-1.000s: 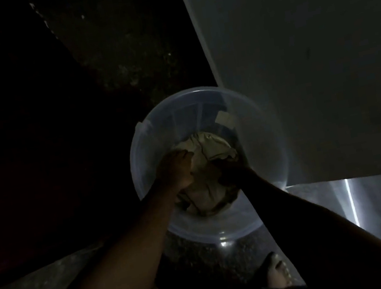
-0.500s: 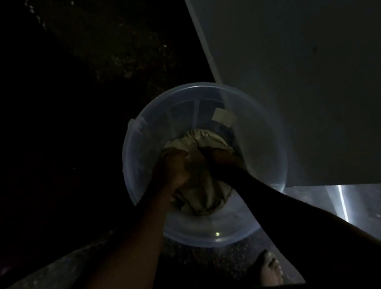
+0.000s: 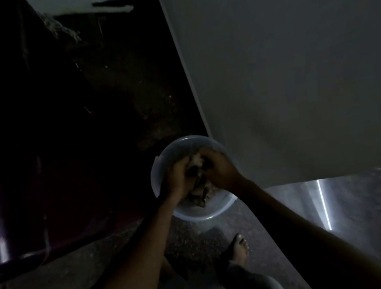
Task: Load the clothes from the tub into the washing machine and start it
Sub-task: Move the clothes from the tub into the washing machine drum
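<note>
The scene is very dark. A round translucent plastic tub [image 3: 204,214] stands on the floor beside the white side of the washing machine [image 3: 297,61]. A crumpled pale cloth [image 3: 202,194] hangs from both hands over the tub. My left hand [image 3: 178,179] grips its left side and my right hand [image 3: 218,168] grips its right side, the two fists close together above the tub's middle. The bottom of the cloth still reaches into the tub. The machine's opening is out of view.
My bare foot [image 3: 239,246] rests on the speckled floor just in front of the tub. A dark slab or panel [image 3: 36,171] fills the left. A bright strip of light [image 3: 323,205] falls on the floor at the right.
Both hands have bunched the cloth and raised it from the tub's bottom. The view has pulled back and up, so the tub appears smaller and more of the machine's side shows.
</note>
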